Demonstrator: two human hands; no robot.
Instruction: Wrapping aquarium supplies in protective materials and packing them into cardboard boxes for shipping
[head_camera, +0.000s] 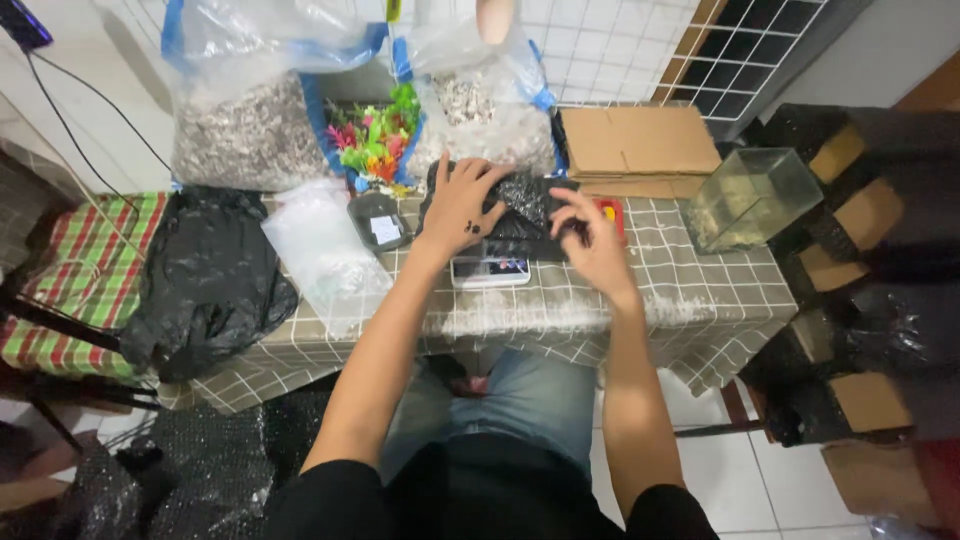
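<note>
A crinkled black plastic bag (525, 205) (set on a small white scale (489, 270)) is being handled: pressed under the spread-fingered left hand (462, 205) and pinched by the curled right hand (592, 235), so a steady hold seems called for.

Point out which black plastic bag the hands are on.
The small black bag at the table's middle, under the left hand and right hand. The larger black bag lies untouched at the left end.

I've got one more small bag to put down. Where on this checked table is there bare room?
Bare cloth shows along the front edge of the table, between the scale and the glass tank. The back is crowded: gravel bags, plastic plants, cardboard. Both hands, left hand and right hand, are on the black bag.
</note>
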